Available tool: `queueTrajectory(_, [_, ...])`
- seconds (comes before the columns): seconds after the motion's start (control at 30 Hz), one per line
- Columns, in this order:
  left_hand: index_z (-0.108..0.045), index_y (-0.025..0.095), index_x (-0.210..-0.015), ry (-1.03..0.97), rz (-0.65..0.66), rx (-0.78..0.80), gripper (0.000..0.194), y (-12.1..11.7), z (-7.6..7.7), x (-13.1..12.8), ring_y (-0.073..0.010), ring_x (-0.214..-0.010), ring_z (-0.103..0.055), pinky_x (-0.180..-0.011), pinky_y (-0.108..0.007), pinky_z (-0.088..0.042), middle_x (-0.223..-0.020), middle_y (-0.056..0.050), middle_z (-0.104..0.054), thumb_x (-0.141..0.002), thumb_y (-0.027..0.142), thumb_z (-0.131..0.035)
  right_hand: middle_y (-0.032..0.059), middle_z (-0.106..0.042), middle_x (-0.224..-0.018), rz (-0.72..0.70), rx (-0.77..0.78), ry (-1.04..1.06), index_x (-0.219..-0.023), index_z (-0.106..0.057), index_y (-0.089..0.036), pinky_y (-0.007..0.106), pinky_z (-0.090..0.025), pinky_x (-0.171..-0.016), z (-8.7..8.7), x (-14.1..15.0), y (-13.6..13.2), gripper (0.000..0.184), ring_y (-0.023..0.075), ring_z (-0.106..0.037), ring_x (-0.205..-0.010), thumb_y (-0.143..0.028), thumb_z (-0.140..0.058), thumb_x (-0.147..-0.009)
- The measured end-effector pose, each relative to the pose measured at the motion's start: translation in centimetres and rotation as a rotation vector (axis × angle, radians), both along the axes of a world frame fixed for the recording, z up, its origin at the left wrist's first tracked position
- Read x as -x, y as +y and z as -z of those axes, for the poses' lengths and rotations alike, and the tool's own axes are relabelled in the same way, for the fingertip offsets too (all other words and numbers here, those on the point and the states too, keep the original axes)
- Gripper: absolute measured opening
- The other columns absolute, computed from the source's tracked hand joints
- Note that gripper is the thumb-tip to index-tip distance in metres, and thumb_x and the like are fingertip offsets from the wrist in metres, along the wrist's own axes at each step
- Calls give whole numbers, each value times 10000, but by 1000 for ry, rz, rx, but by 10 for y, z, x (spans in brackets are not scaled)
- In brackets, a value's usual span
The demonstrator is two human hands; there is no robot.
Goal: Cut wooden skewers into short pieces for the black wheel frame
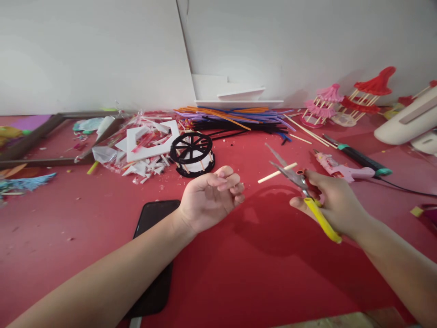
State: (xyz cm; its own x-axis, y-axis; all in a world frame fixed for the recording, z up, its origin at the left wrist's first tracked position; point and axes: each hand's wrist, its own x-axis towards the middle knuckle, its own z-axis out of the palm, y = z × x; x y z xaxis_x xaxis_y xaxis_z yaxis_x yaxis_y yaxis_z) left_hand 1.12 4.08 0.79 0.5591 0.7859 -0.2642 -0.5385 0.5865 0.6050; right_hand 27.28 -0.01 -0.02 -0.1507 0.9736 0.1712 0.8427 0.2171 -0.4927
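Observation:
My right hand [332, 200] grips yellow-handled scissors [300, 182] with the blades parted and pointing up-left. A short wooden stick [276, 173] lies on the red table [259, 264] just under the blade tips. My left hand [213, 196] hovers over the table, palm turned up, fingers curled in loosely; I see nothing in it. A small round black-and-white wheel model [193, 154] stands just beyond the left hand. A black phone [153, 255] lies under my left forearm.
A pile of coloured pipe cleaners [232, 117] lies at the back, a pink glue gun [337, 168] and a teal-tipped tool [358, 158] to the right. Paper scraps and plastic wrap [136, 146] sit left of the wheel. Small pink and red stick pavilions [341, 102] stand at back right.

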Motion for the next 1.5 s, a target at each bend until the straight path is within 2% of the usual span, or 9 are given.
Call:
queueTrajectory(0.2, [-315, 219, -672, 2, -5, -15, 254, 1, 2, 0, -171, -647, -477, -676, -330, -465, -584, 28, -236, -578, 128, -533, -68, -382, -489, 76, 77, -35, -734, -471, -234, 240, -296, -436, -3, 4, 3, 401, 109, -383, -442, -613, -599, -761])
queueTrajectory(0.43, [-355, 209, -696, -98, 15, 50, 246, 0, 0, -2, -127, -637, -496, -670, -283, -449, -608, 36, -304, -620, 79, -549, -68, -382, -489, 82, 93, -40, -747, -493, -227, 236, -292, -430, -3, 5, 3, 446, 106, -379, -437, -661, -594, -742])
queueTrajectory(0.6, [-368, 208, -691, -28, -12, -24, 238, 0, 2, -4, -119, -653, -518, -688, -273, -457, -615, 38, -352, -630, 80, -558, -64, -407, -501, 86, 125, -36, -768, -509, -225, 237, -316, -443, -3, 5, 3, 440, 110, -403, -449, -654, -601, -742])
queueTrajectory(0.77, [-465, 190, -705, 31, -81, -118, 199, -3, 6, -7, -88, -677, -556, -684, -219, -456, -653, 40, -464, -654, 61, -609, -60, -432, -529, 101, 173, 9, -799, -525, -222, 241, -343, -464, -4, 5, 3, 431, 113, -418, -474, -636, -625, -734])
queueTrajectory(0.9, [-508, 186, -758, 69, 19, -237, 165, -7, 9, -9, -110, -699, -564, -663, -217, -442, -653, 28, -520, -720, 119, -653, -44, -458, -582, 131, 232, 200, -757, -513, -219, 247, -354, -488, -1, 16, -2, 384, 114, -422, -518, -590, -609, -773])
queueTrajectory(1.03, [-499, 184, -800, 55, 188, -397, 155, -10, 11, -10, -97, -652, -496, -623, -216, -392, -687, 22, -521, -805, 170, -653, -19, -522, -714, 102, 272, 633, -809, -522, -218, 256, -405, -569, 8, 36, -11, 260, 123, -486, -624, -450, -638, -792])
queueTrajectory(1.13, [-500, 173, -798, 108, 273, -531, 145, -12, 9, -10, -81, -640, -452, -602, -203, -363, -730, 19, -519, -841, 157, -638, -25, -530, -766, 25, 360, 897, -836, -516, -221, 259, -406, -589, 13, 49, -15, 231, 101, -473, -618, -383, -670, -779])
queueTrajectory(1.37, [-516, 169, -821, 154, 378, -690, 118, -15, 6, -12, -80, -752, -530, -711, -203, -411, -816, 8, -547, -870, 83, -580, -49, -502, -764, -33, 473, 1099, -813, -525, -219, 227, -414, -586, 11, 58, -18, 216, 74, -487, -630, -337, -704, -787])
queueTrajectory(1.5, [-515, 168, -818, 187, 383, -717, 130, -15, 6, -13, -87, -810, -558, -765, -212, -431, -841, 1, -551, -866, 62, -574, -55, -491, -759, -101, 512, 1166, -817, -532, -220, 221, -442, -576, 11, 55, -18, 190, 72, -519, -620, -324, -692, -809])
